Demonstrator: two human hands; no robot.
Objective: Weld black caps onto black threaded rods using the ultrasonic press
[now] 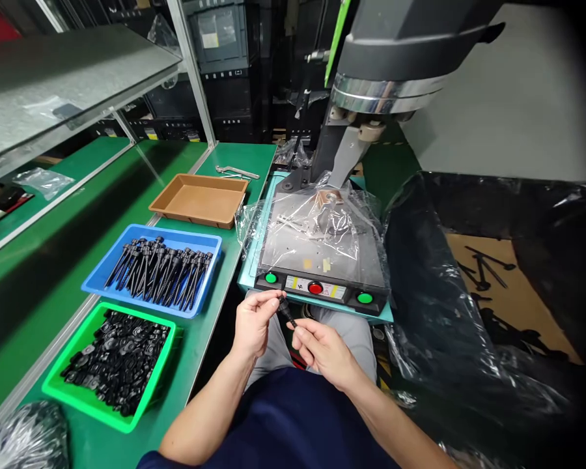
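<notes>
A slim black rod-shaped part point(286, 310) with a thicker head is held between my two hands, in front of the machine base. My left hand point(252, 326) pinches its upper, thicker end between thumb and fingertips. Lower down, my right hand point(322, 348) has thumb and fingers closed around the other end, hiding most of it. To the left, a blue tray point(94, 281) holds many similar black rods point(161, 270) with thick heads. Nearer to me, a green tray point(127, 422) is filled with small black parts point(120, 358), some ring-shaped.
A brown tray point(195, 195) and a wrench point(237, 172) lie on the green bench. Ahead, the machine base point(273, 251) carries plastic film, two green buttons and a red button point(315, 288), beneath a machine head point(395, 58). At right, a film-lined bin point(439, 273) holds black rods.
</notes>
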